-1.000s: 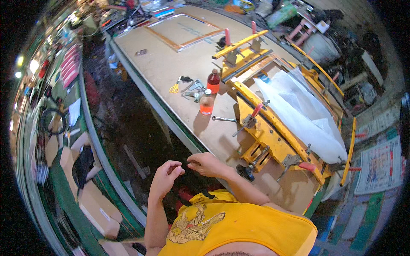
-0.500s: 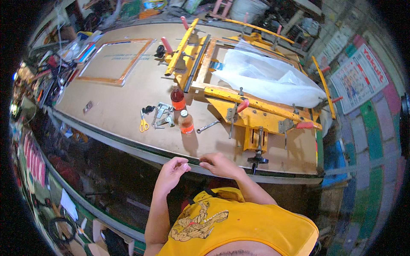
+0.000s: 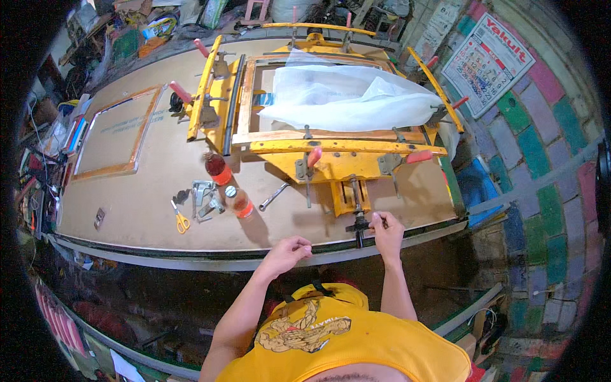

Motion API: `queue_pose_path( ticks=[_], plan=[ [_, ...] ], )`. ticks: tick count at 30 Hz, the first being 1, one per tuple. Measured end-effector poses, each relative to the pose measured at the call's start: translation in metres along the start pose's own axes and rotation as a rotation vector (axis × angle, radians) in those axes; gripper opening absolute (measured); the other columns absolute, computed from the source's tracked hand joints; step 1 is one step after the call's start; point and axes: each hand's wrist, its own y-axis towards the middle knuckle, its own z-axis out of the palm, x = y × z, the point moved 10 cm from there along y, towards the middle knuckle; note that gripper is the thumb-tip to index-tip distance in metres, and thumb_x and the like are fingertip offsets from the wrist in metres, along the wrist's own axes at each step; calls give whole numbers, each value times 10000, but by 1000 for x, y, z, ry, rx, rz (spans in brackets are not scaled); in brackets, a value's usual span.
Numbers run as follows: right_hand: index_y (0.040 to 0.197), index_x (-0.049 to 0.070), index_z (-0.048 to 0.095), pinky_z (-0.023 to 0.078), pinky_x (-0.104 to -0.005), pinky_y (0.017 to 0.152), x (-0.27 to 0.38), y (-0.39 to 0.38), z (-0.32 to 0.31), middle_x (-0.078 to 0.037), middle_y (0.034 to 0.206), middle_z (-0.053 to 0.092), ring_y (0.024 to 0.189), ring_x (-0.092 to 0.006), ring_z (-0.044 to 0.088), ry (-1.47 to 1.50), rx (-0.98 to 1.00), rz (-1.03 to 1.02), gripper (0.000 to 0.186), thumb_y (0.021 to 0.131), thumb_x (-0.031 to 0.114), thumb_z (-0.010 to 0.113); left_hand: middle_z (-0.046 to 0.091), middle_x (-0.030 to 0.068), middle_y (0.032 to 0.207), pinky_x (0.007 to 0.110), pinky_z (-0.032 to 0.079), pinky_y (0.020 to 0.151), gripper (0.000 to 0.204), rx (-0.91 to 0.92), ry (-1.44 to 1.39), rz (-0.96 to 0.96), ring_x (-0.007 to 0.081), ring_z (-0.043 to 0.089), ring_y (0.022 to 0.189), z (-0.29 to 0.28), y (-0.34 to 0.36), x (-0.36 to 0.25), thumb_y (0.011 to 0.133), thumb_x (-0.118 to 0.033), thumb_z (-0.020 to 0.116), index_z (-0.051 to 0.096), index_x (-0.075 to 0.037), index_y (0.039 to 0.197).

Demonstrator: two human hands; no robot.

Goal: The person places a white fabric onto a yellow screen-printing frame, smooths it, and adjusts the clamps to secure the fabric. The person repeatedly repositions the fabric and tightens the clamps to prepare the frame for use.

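1. Brown tabletop [image 3: 140, 210], painted brick wall [image 3: 507, 137] to the right.
2. Yellow clamp rig [image 3: 344, 167] on top, black knob [image 3: 358, 226] up front.
3. Left hand [image 3: 286, 256] loosely curled, empty; right hand [image 3: 389, 237] by the knob, can't tell if gripping.
4. Hands moved apart since 0.5 s ago.

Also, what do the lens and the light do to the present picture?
All in the head view: the front workbench edge bows, fisheye-fashion, and the corners go black; the front bottle throws a shadow toward lower right; the white sheet looks bright, while the black knob near the right hand shows little detail.
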Motion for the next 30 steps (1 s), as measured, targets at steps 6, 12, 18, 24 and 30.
queue_pose_path(
  ticks=[6,12,18,24,30],
  plan=[
    [969,3,666,484,-246,582,-102,36,-3,-23,752,626,656,-79,589,231,38,336,279,1043,257,581,679,62,936,297,534,813,300,-10,-63,-29,146,653,878,38,77,3,1038,-247,570,619,32,1137],
    [1331,-20,550,468,-334,933,-146,98,37,-97,1043,641,978,-182,577,103,142,201,525,1047,420,547,644,108,1169,312,502,920,431,-388,-322,-69,172,632,1035,36,154,20,1071,-319,521,526,40,1309],
    [900,22,535,406,-354,703,-159,134,68,-49,755,445,746,-166,413,39,301,168,523,1020,531,551,574,135,1382,301,388,1083,453,-751,-481,-118,180,521,1265,22,193,45,1074,-292,531,511,62,1356],
    [717,3,507,398,-371,593,-151,143,64,-44,607,456,618,-148,446,106,97,228,542,1015,448,587,609,54,1229,309,402,1030,310,-859,-744,92,158,530,1145,25,211,47,1075,-283,535,592,-24,1236],
    [710,-60,529,419,-393,567,-150,143,63,-157,548,518,569,-192,498,-51,33,162,530,1000,380,577,602,22,1141,299,412,971,309,-890,-685,84,128,522,1052,27,206,35,1076,-314,528,593,-24,1161]
  ],
)
